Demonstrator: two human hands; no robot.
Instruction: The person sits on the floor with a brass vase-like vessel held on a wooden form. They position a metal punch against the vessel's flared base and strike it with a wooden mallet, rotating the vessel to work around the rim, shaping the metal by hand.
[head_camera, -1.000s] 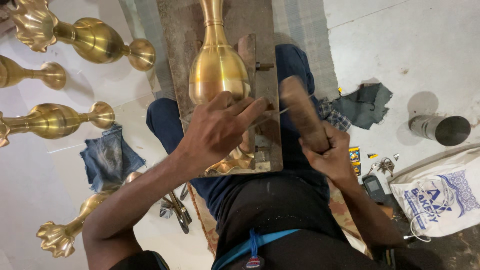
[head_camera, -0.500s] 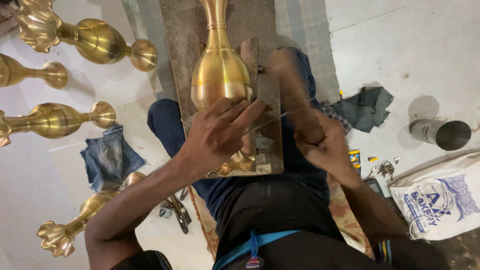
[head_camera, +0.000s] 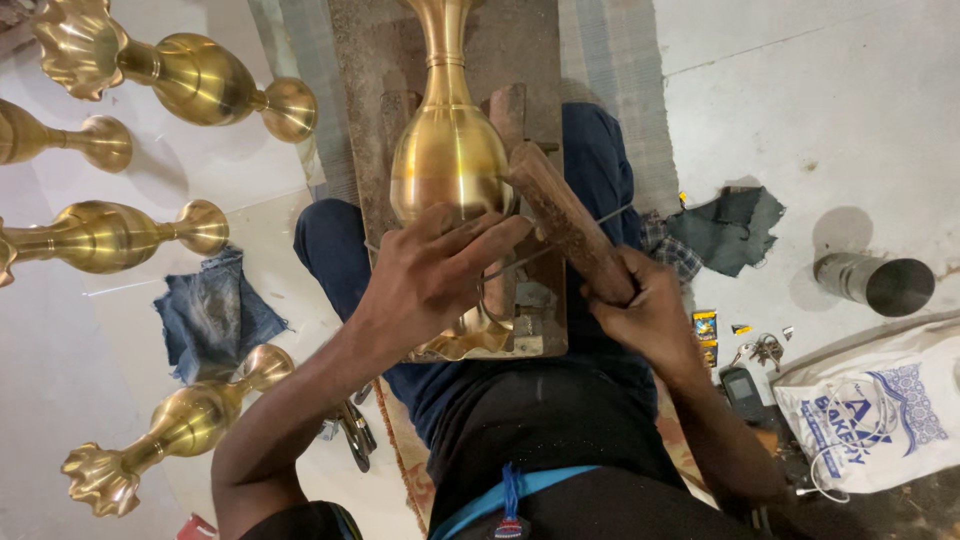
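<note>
The person sits on the floor with a brass vase (head_camera: 447, 150) lying across a worn wooden board (head_camera: 360, 110) that rests over the lap, the vase's long axis running straight away from the body: flared mouth nearest the belly, bulbous body in the middle, slim neck pointing off toward the top of the view. The left hand (head_camera: 435, 275) lies flat over the lower part of the vase body, fingers spread and pressing down rather than wrapped around it, so this grip is open and pinning the piece to the board. The right hand (head_camera: 645, 305) is closed tight around the near end of a wooden mallet (head_camera: 565, 220), whose long axis slants up and leftward from that grip until its far end touches or nearly touches the right flank of the vase body; contact cannot be told for certain. The vase thus lies up and to the left of the right grip, directly under the left one, and the left hand is the nearer of the two. A thin wire or rod (head_camera: 550, 250) runs between the two hands, just below the mallet. Well left of the left hand, four more brass vases (head_camera: 190, 75) lie on the pale floor beside a scrap of denim (head_camera: 215, 315). Right of the right grip lie a dark rag (head_camera: 730, 230), a metal cylinder (head_camera: 875, 283) and a white plastic bag (head_camera: 870, 415).
</note>
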